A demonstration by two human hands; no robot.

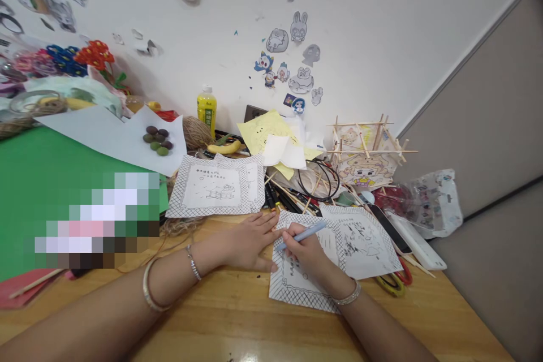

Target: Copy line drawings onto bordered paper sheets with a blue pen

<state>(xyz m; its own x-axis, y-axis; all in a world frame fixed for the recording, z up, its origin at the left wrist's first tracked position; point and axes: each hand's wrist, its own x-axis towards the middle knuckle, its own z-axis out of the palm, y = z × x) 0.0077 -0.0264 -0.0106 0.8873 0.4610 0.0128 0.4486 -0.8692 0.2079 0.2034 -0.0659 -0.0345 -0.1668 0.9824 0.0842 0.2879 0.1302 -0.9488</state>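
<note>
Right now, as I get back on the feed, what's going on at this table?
A person is at a wooden table, bent to paper work. The right hand grips a blue pen over a sheet with a cross-hatched border, which already bears some writing. The left hand lies spread at that sheet's left edge. Farther back and to the left is another bordered sheet with a drawing of a building.

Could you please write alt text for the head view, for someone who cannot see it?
A person's right hand holds a blue pen over a sheet with a crosshatched border, while the left hand rests at its edge on a wooden table. Behind are another bordered drawing, a yellow bottle and a stick-framed paper model; cutouts dot the wall.
</note>
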